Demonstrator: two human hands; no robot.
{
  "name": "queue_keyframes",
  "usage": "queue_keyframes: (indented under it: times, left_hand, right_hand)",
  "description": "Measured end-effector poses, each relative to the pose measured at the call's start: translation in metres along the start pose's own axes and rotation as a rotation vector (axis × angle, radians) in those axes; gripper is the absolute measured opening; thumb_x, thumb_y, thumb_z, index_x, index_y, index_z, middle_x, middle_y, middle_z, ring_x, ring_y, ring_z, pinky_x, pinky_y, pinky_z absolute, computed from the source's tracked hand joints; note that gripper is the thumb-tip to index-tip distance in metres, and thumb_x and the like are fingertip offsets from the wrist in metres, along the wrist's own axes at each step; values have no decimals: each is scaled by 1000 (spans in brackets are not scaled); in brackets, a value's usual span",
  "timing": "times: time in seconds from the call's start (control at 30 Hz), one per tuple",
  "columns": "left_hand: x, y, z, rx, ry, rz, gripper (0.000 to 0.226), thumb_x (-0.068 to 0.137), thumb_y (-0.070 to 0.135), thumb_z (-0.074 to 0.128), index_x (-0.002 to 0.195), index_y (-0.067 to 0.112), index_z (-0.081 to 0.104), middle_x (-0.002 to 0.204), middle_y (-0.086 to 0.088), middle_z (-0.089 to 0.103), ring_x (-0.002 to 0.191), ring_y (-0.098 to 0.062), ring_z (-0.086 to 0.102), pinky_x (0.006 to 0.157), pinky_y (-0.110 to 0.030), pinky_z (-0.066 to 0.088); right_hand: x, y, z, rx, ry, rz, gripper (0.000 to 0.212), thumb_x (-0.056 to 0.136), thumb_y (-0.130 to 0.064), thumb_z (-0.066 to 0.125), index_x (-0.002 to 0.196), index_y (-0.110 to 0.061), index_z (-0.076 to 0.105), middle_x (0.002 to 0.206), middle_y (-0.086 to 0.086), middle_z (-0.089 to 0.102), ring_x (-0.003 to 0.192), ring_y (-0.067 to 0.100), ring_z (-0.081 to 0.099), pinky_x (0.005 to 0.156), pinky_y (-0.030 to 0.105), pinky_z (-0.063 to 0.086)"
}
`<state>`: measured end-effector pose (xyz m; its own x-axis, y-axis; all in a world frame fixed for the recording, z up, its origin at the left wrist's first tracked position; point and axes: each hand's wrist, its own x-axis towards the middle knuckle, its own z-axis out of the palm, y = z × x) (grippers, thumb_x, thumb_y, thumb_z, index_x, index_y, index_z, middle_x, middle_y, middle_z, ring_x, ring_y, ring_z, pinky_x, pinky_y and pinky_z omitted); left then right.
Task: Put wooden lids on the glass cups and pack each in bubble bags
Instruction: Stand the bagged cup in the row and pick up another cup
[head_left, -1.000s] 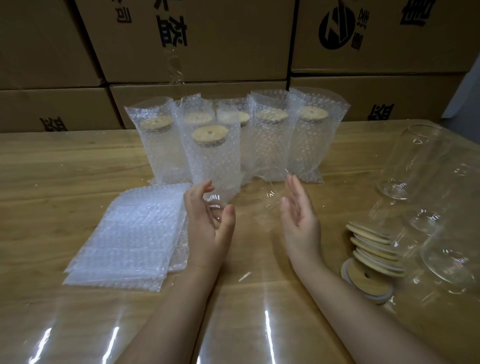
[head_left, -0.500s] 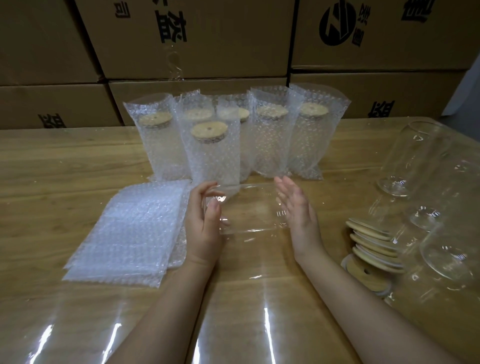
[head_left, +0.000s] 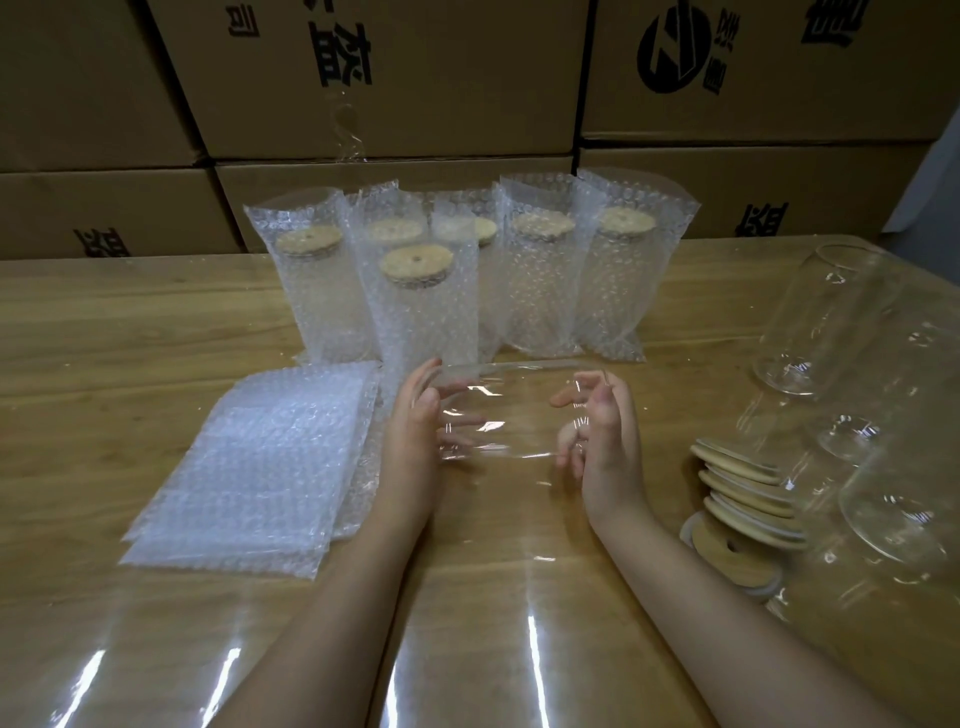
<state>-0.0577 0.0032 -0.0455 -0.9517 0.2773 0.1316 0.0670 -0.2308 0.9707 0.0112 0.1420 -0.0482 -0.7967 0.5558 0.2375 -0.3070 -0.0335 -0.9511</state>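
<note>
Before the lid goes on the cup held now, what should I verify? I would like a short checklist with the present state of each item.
1. Glass cup held: ok, left hand and right hand hold its two ends, and the cup lies sideways.
2. Cup without lid: ok, none on it.
3. Wooden lids nearby: ok, stacked to the right of the right hand.
4. One hand free for a lid: not ok, both hold the cup.
5. Bubble bags ready: ok, the pile lies left of the left hand.
6. Glass free of cracks: cannot tell.
</note>
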Motion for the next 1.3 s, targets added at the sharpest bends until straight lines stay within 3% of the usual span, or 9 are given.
queue_keyframes:
  times: [0.1, 0.17, 0.23, 0.33, 0.5, 0.63, 0.9, 1.17, 1.3]
  left_hand:
    - [0, 1, -3, -212, -51, -171, 49, 80, 38, 51, 124, 16, 55, 108, -14, 68, 95, -37, 67, 80, -44, 52]
    - [0, 1, -7, -295, -81, -248, 50, 75, 40, 55, 116, 14, 62, 107, -16, 68, 98, -39, 65, 91, -52, 49]
    - [1, -1, -8, -302, -107, -243, 45, 75, 41, 54, 108, 12, 66, 102, -13, 69, 91, -34, 68, 87, -52, 52]
    - [1, -3, -3, -278, -35, -168, 42, 77, 42, 52, 104, 14, 65, 96, -11, 70, 82, -33, 70, 68, -44, 59]
    - [-3, -6, 0, -76, 13, 67, 42, 82, 48, 54, 118, 27, 53, 104, 3, 70, 95, -29, 69, 59, -41, 59]
    - [-9, -8, 2, 186, 10, 307, 52, 81, 55, 54, 129, 40, 43, 121, 18, 60, 111, -15, 63, 81, -40, 55]
    - [-10, -14, -4, 414, -92, 840, 43, 85, 32, 60, 126, 24, 50, 131, -1, 49, 116, -26, 54, 81, -36, 54]
    - [-5, -8, 4, -107, -16, 149, 35, 81, 36, 61, 115, 34, 60, 116, 9, 64, 105, -31, 64, 73, -41, 58]
    - [-3, 4, 1, -336, -99, -218, 32, 78, 39, 58, 104, 23, 70, 112, -8, 66, 92, -36, 68, 66, -44, 57]
  right_hand:
    - [-2, -2, -1, 16, -24, -43, 52, 67, -63, 49, 104, -25, 50, 89, -7, 58, 51, 6, 41, 47, 15, 33]
    - [-3, -2, -2, -7, -38, -82, 62, 64, -71, 55, 106, -25, 50, 98, 9, 56, 64, 10, 43, 58, 19, 33]
    - [-3, 0, -2, -35, -55, -108, 74, 62, -80, 55, 109, -24, 49, 105, 24, 52, 70, 13, 41, 64, 21, 32]
    - [-2, 1, -2, -34, -80, -72, 55, 70, -65, 49, 113, -30, 50, 100, 15, 52, 62, 9, 42, 57, 16, 34]
    - [6, 6, -4, -22, -30, 42, 48, 70, -62, 38, 104, -30, 50, 82, -1, 59, 44, 10, 42, 39, 14, 32]
    - [12, 9, -6, 69, 2, 178, 44, 79, -56, 29, 100, -25, 53, 80, 7, 60, 38, 9, 41, 34, 16, 28]
    - [18, 12, -9, 102, -43, 249, 53, 78, -61, 26, 97, -21, 55, 69, 2, 68, 34, 10, 39, 33, 18, 22]
    - [5, 6, -4, 21, 51, -9, 52, 71, -65, 37, 102, -26, 52, 81, -4, 61, 42, 8, 45, 39, 18, 33]
    - [-3, 4, -3, -52, 61, -201, 44, 76, -58, 41, 111, -33, 49, 94, -7, 60, 73, 20, 48, 65, 32, 39]
